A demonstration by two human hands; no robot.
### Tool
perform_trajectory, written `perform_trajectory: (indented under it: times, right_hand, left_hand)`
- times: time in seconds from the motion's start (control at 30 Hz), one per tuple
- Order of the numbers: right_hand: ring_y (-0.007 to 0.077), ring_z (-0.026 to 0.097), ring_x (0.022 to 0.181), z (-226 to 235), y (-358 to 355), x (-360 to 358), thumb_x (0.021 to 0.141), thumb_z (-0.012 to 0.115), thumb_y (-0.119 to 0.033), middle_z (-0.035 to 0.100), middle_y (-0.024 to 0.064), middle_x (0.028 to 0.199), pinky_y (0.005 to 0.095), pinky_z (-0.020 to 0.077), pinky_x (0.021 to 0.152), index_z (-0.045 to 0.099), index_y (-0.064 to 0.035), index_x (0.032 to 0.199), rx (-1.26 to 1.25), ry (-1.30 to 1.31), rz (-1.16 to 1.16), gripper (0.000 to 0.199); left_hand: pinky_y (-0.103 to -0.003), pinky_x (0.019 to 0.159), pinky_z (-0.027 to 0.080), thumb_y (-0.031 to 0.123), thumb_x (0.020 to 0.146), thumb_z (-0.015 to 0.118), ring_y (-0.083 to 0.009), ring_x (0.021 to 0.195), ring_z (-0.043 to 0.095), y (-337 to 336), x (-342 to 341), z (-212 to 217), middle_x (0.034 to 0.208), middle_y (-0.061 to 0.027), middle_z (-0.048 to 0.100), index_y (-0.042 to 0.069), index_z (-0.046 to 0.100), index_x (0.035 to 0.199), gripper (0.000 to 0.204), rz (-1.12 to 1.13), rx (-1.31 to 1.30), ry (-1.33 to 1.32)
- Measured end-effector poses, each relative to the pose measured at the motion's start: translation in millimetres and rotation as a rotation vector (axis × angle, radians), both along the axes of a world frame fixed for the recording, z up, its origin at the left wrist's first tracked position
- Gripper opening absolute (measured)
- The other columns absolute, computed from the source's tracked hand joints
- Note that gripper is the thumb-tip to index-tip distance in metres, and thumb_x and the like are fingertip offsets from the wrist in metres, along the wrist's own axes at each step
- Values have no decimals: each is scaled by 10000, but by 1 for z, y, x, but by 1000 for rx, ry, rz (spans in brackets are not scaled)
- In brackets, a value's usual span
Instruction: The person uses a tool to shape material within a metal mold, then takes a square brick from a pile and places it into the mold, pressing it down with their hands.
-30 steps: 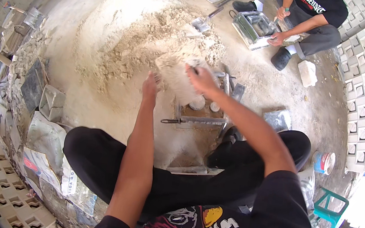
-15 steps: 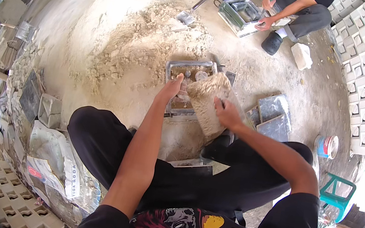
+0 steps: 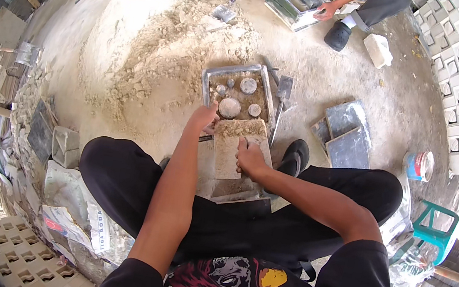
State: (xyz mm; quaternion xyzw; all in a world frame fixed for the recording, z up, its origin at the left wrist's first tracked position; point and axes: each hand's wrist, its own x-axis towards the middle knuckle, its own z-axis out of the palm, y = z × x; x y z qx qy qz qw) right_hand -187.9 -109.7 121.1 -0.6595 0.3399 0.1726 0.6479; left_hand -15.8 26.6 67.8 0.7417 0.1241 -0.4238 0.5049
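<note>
A rectangular metal mould frame [image 3: 270, 99] lies on the ground before me, with sandy mix and several round discs inside, among them a large disc [image 3: 229, 108]. My left hand [image 3: 203, 118] grips the frame's left side near its near corner. In my right hand [image 3: 252, 159] is the handle of a flat plastering float [image 3: 226, 158], fingers wrapped round it. The float is coated in pale dust, and damp mix lies along its far edge. It covers the near end of the frame. A small trowel [image 3: 285, 86] rests just right of the frame.
A mound of dry mix [image 3: 155, 43] spreads at far left, with a shovel [image 3: 223, 13] on it. Dark plates [image 3: 348, 143] and a paint bucket [image 3: 418, 165] stand right, near a green stool [image 3: 434, 230]. Another person's hand [image 3: 326, 9] works at a second mould [image 3: 292, 4].
My right hand has drawn the float toward me and left, and it lies flatter. The discs in the frame are now uncovered. My left hand has slid nearer along the frame's side.
</note>
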Motion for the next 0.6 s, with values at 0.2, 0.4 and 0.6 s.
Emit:
perform_trajectory:
  times: [0.2, 0.4, 0.6]
  right_hand:
    - [221, 517, 422, 6, -3, 10, 963, 428, -383, 513, 119, 583, 362, 435, 384, 478, 32, 798, 16, 44, -13, 450]
    - [169, 439, 447, 35, -13, 23, 963, 444, -378, 466, 75, 604, 328, 399, 389, 449, 10, 830, 183, 127, -15, 411]
    - [140, 412, 445, 30, -8, 20, 965, 441, -400, 438, 41, 607, 304, 400, 394, 440, -32, 794, 138, 117, -13, 406]
  left_hand:
    - [-413, 566, 582, 501, 923, 452, -272, 700, 637, 0, -5, -1, 866, -207, 626, -131, 611, 935, 652, 5, -28, -43]
    - [-385, 533, 566, 505, 914, 470, -263, 627, 635, 0, -3, -3, 800, -186, 629, -126, 607, 892, 646, 14, -13, -90]
    - [-362, 511, 552, 522, 902, 477, -258, 600, 641, 1, -1, -14, 803, -174, 644, -105, 622, 865, 645, 11, 5, -121]
